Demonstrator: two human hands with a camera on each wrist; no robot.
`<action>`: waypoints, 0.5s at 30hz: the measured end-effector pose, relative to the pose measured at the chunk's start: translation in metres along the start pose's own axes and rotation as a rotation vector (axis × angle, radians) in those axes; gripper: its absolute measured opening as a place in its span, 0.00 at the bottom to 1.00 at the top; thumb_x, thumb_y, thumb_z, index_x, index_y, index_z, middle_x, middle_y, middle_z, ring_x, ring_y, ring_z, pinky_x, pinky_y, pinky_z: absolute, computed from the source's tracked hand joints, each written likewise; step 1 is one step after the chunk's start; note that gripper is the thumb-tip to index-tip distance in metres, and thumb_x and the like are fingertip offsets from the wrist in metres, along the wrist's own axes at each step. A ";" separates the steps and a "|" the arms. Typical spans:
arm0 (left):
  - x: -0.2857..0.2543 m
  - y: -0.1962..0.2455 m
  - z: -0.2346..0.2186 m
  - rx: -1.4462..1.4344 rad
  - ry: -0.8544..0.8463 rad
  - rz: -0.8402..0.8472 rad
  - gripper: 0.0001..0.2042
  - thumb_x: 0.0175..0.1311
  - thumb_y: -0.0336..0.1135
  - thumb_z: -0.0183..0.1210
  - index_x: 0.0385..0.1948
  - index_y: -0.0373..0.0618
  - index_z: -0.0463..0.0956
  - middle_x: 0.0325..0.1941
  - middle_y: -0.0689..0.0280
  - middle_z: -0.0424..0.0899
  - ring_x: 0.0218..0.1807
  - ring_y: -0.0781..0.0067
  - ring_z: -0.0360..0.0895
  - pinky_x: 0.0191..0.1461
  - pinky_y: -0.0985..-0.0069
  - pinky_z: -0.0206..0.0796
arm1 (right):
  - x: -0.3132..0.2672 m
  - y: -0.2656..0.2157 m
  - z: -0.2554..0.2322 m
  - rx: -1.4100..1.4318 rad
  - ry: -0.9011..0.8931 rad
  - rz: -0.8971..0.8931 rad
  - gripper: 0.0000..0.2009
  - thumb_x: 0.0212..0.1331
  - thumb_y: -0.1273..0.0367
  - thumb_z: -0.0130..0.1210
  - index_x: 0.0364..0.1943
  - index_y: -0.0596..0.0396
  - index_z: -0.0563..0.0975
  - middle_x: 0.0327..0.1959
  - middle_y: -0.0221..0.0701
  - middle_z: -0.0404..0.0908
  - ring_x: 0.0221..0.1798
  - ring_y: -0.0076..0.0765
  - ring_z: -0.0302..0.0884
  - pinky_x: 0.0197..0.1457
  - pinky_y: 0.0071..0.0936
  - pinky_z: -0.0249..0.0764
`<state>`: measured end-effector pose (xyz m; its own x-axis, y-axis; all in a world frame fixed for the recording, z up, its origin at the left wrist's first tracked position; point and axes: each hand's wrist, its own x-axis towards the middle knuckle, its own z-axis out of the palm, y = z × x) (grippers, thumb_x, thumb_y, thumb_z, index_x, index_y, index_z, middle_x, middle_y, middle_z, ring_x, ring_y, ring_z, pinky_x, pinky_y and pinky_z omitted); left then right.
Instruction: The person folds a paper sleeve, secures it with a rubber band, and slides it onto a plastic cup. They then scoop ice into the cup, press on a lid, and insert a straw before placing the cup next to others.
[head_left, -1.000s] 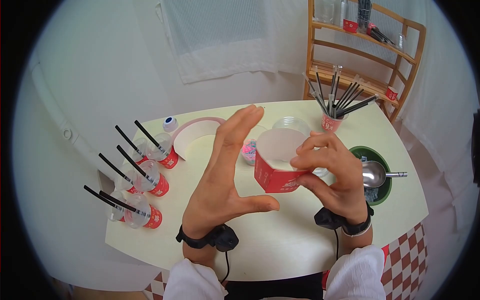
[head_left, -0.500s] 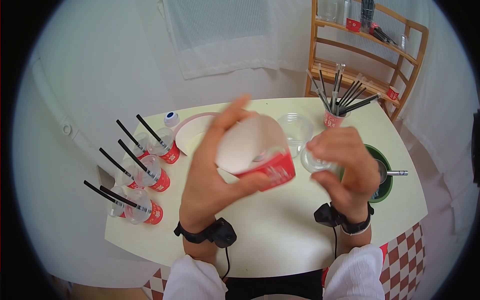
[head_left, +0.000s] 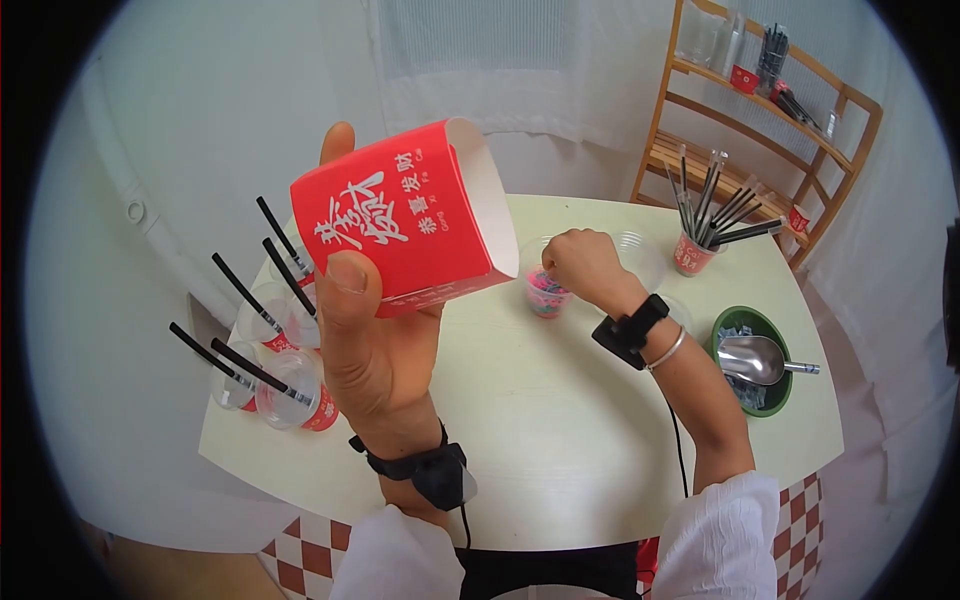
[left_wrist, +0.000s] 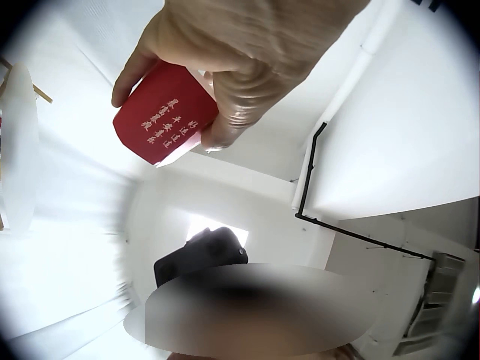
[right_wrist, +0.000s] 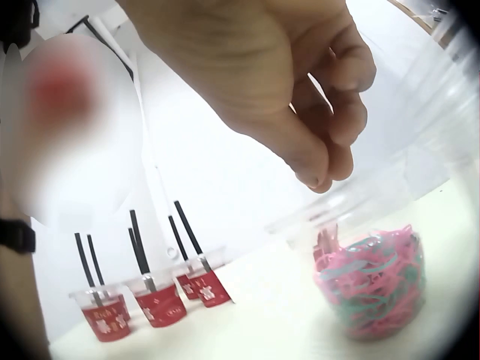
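Note:
Raised at the left in the head view, my left hand (head_left: 380,350) grips a red paper cup sleeve (head_left: 400,220) with white lettering, the thumb on its near face. The sleeve is tilted, and part of its white inside shows. The left wrist view shows the same sleeve (left_wrist: 165,120) between thumb and fingers. My right hand (head_left: 590,265) reaches over a small clear cup (head_left: 545,312). Pink and teal rubber bands (right_wrist: 367,281) fill this cup in the right wrist view. Just above it, the right thumb and fingertips meet, fingers curled, with nothing visible between them.
Several clear cups (head_left: 285,400) with red sleeves and black straws stand at the left. Clear plastic containers (head_left: 642,255) sit behind my right hand. At right are a cup (head_left: 692,258) of straws and a green bowl (head_left: 772,402) holding a metal scoop (head_left: 752,360). A wooden shelf (head_left: 690,105) stands beyond.
The sleeve passed from my right hand to my left, which lifted it up and left and turned its printed face toward the view. My right hand moved away to the rubber-band cup.

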<state>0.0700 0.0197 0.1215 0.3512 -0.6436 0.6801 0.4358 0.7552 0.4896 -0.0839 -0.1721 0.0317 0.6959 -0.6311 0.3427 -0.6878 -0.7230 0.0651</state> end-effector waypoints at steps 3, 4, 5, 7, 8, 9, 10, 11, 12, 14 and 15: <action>-0.002 0.002 -0.003 -0.114 0.090 0.004 0.38 0.55 0.44 0.62 0.64 0.40 0.51 0.60 0.53 0.67 0.61 0.55 0.68 0.57 0.43 0.67 | 0.011 -0.003 0.013 -0.135 -0.040 0.011 0.03 0.38 0.72 0.57 0.17 0.47 0.82 0.20 0.36 0.80 0.25 0.45 0.78 0.29 0.34 0.73; -0.002 0.004 -0.003 -0.127 0.126 -0.001 0.37 0.56 0.44 0.61 0.64 0.40 0.52 0.59 0.54 0.67 0.61 0.55 0.68 0.56 0.41 0.66 | 0.013 -0.003 0.016 -0.126 -0.049 0.014 0.04 0.38 0.72 0.56 0.17 0.46 0.82 0.20 0.35 0.80 0.25 0.45 0.78 0.29 0.34 0.73; -0.003 0.005 -0.003 -0.141 0.162 -0.007 0.36 0.56 0.44 0.61 0.63 0.40 0.53 0.59 0.54 0.68 0.61 0.55 0.67 0.56 0.39 0.65 | 0.015 -0.002 0.019 -0.118 -0.059 0.016 0.04 0.38 0.72 0.56 0.17 0.46 0.82 0.20 0.35 0.80 0.25 0.44 0.78 0.29 0.34 0.73; -0.004 0.006 -0.004 -0.189 0.217 -0.031 0.35 0.56 0.45 0.61 0.62 0.41 0.55 0.58 0.55 0.67 0.61 0.55 0.67 0.56 0.38 0.65 | 0.016 -0.002 0.015 -0.077 -0.045 0.030 0.04 0.38 0.72 0.56 0.18 0.46 0.82 0.20 0.34 0.80 0.26 0.43 0.78 0.29 0.34 0.73; -0.005 0.006 -0.005 -0.212 0.243 -0.044 0.34 0.56 0.45 0.61 0.61 0.41 0.55 0.57 0.55 0.67 0.61 0.55 0.67 0.56 0.37 0.65 | 0.014 0.000 0.010 -0.044 -0.022 0.042 0.04 0.38 0.71 0.56 0.18 0.46 0.82 0.20 0.34 0.80 0.26 0.42 0.78 0.29 0.33 0.73; -0.004 0.006 -0.006 -0.214 0.251 -0.037 0.34 0.56 0.46 0.61 0.61 0.41 0.56 0.58 0.55 0.67 0.60 0.55 0.67 0.56 0.37 0.65 | 0.013 -0.001 0.003 -0.010 -0.001 0.053 0.04 0.38 0.71 0.56 0.18 0.46 0.82 0.20 0.33 0.80 0.26 0.41 0.79 0.29 0.33 0.73; -0.003 0.004 -0.007 -0.217 0.258 -0.032 0.34 0.56 0.46 0.61 0.61 0.42 0.56 0.58 0.55 0.67 0.60 0.55 0.67 0.56 0.37 0.65 | 0.011 -0.001 -0.005 0.027 -0.007 0.071 0.04 0.39 0.72 0.56 0.19 0.47 0.81 0.20 0.34 0.80 0.26 0.42 0.78 0.29 0.34 0.73; -0.003 0.003 -0.008 -0.221 0.266 -0.028 0.34 0.56 0.46 0.61 0.61 0.42 0.56 0.58 0.55 0.66 0.60 0.55 0.67 0.56 0.37 0.64 | 0.009 -0.001 -0.013 0.065 -0.014 0.090 0.04 0.40 0.72 0.55 0.20 0.47 0.81 0.19 0.35 0.79 0.27 0.43 0.78 0.30 0.35 0.73; -0.003 0.003 -0.008 -0.209 0.259 -0.037 0.33 0.57 0.46 0.60 0.61 0.42 0.56 0.58 0.55 0.66 0.60 0.55 0.67 0.56 0.38 0.65 | 0.007 0.000 -0.018 0.103 -0.019 0.112 0.04 0.41 0.72 0.55 0.20 0.47 0.81 0.19 0.36 0.79 0.27 0.44 0.78 0.30 0.35 0.73; -0.003 0.002 -0.007 -0.184 0.239 -0.051 0.33 0.57 0.46 0.60 0.61 0.42 0.57 0.58 0.56 0.65 0.60 0.55 0.67 0.56 0.39 0.66 | 0.003 0.005 -0.022 0.161 0.041 0.147 0.04 0.41 0.72 0.54 0.20 0.47 0.81 0.19 0.35 0.79 0.26 0.44 0.77 0.29 0.35 0.73; -0.003 0.001 -0.005 -0.175 0.242 -0.050 0.32 0.57 0.46 0.60 0.61 0.42 0.57 0.58 0.56 0.65 0.60 0.55 0.66 0.56 0.39 0.66 | 0.001 0.007 -0.023 0.192 0.073 0.163 0.04 0.40 0.72 0.54 0.20 0.47 0.81 0.19 0.35 0.79 0.26 0.44 0.77 0.29 0.35 0.72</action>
<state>0.0738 0.0214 0.1167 0.5036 -0.7064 0.4974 0.5863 0.7023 0.4038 -0.0926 -0.1714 0.0544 0.5574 -0.7268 0.4013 -0.7331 -0.6577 -0.1730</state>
